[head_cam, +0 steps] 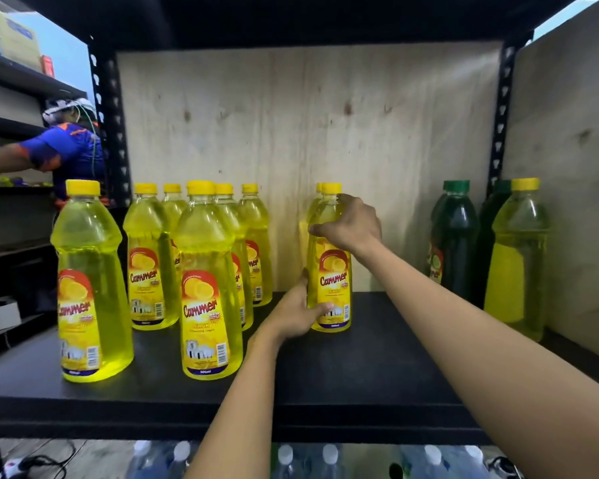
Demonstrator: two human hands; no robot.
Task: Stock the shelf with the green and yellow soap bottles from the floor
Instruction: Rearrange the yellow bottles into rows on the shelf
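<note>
A yellow soap bottle (pixel 331 271) stands upright on the black shelf (pixel 360 357), right of centre, with a second yellow bottle partly hidden behind it. My right hand (pixel 351 224) grips its shoulder just below the cap. My left hand (pixel 296 312) wraps around its lower left side, thumb across the front near the base. Several yellow bottles (pixel 204 281) stand in a group on the left half of the shelf. At the far right stand two green bottles (pixel 455 236) and one yellow bottle (pixel 519 257).
A plywood back panel (pixel 308 133) closes the shelf behind the bottles. Clear water bottles (pixel 329 459) fill the level below. At the far left another person (pixel 66 150) reaches into a neighbouring shelf. Cables lie on the floor at bottom left.
</note>
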